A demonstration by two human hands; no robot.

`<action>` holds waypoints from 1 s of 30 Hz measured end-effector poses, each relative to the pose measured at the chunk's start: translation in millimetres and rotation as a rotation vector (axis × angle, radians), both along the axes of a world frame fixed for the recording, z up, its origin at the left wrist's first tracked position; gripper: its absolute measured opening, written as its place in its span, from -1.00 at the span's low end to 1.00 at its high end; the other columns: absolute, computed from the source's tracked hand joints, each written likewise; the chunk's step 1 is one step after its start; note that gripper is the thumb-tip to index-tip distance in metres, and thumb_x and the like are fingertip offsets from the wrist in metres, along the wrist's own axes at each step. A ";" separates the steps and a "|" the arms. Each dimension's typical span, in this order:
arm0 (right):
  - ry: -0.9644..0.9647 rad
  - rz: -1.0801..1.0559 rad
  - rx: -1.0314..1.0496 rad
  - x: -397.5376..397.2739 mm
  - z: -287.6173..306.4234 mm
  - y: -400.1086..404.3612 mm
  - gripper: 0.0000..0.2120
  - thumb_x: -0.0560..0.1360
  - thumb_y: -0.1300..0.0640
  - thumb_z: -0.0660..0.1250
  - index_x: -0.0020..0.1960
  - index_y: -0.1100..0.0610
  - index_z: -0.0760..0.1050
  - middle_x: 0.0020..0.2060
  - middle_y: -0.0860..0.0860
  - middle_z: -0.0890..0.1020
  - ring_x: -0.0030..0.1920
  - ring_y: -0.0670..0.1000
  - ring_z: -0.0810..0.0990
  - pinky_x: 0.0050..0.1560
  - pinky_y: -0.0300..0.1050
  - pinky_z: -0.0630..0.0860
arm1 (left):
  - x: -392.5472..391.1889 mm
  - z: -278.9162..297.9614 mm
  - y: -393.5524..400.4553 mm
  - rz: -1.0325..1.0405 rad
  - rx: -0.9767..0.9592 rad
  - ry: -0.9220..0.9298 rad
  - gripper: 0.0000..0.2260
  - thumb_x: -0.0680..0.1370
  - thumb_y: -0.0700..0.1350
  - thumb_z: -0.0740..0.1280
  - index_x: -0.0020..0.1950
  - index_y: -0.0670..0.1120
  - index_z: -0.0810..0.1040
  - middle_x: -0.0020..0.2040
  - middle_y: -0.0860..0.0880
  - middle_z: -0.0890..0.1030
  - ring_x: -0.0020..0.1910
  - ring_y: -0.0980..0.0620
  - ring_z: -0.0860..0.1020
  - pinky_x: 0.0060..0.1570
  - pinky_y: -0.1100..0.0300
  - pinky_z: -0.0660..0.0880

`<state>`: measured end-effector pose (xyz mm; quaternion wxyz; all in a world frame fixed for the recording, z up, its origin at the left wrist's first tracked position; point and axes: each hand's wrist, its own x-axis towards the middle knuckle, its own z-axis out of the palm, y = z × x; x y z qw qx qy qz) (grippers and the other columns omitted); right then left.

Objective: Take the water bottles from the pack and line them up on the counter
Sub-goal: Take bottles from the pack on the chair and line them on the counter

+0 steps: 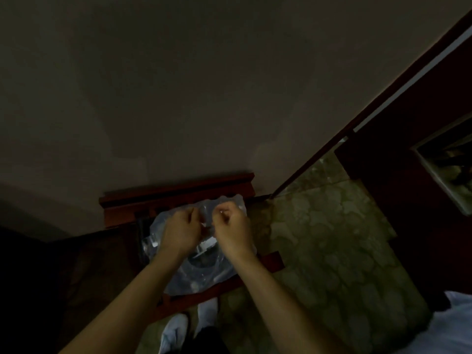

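A pack of water bottles [204,272] wrapped in clear plastic film lies on a low reddish wooden stand [178,192] against the wall. Single bottles are hard to make out in the dim light. My left hand [180,232] and my right hand [231,228] are both over the top of the pack, fingers curled, each pinching the plastic wrap near its upper middle. The two hands sit close together, a small gap between them.
A plain wall [204,85] fills the upper view. Patterned green carpet [332,251] spreads to the right. A dark wooden door frame [383,98] runs diagonally at the right. White slippers [189,325] show below the stand. White bedding [454,325] is at the bottom right.
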<state>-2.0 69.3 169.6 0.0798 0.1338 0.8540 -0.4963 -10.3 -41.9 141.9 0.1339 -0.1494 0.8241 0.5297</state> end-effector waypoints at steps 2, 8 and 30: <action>-0.059 0.041 0.011 -5.4 -17.7 4.3 -0.93 0.61 0.14 0.23 -0.01 0.05 0.49 -0.31 -0.09 0.55 -0.28 -0.07 0.56 -0.25 -0.15 0.54 | -5.1 -13.8 5.8 0.028 0.026 -0.044 -0.64 0.68 -0.17 0.10 -0.14 -0.32 0.58 -0.26 -0.26 0.66 -0.27 -0.27 0.63 -0.21 -0.14 0.59; -0.256 0.170 0.047 -21.4 -74.8 28.7 -0.89 0.61 0.09 0.22 0.05 0.08 0.50 -0.18 -0.04 0.59 -0.27 -0.18 0.53 -0.35 -0.38 0.40 | -16.5 -60.4 34.7 0.044 0.012 -0.252 -0.73 0.65 -0.23 0.16 -0.16 -0.29 0.55 -0.23 -0.24 0.59 -0.25 -0.16 0.54 -0.16 0.01 0.50; -0.792 0.340 0.050 -21.2 -202.0 31.7 -0.61 0.60 0.20 0.14 0.42 0.13 0.37 0.30 0.18 0.51 0.27 0.21 0.50 0.33 0.10 0.42 | -25.3 -256.4 45.7 -0.343 -0.301 -0.644 -0.49 0.58 -0.16 0.32 0.52 -0.19 0.32 0.47 -0.28 0.38 0.45 -0.25 0.36 0.42 -0.11 0.33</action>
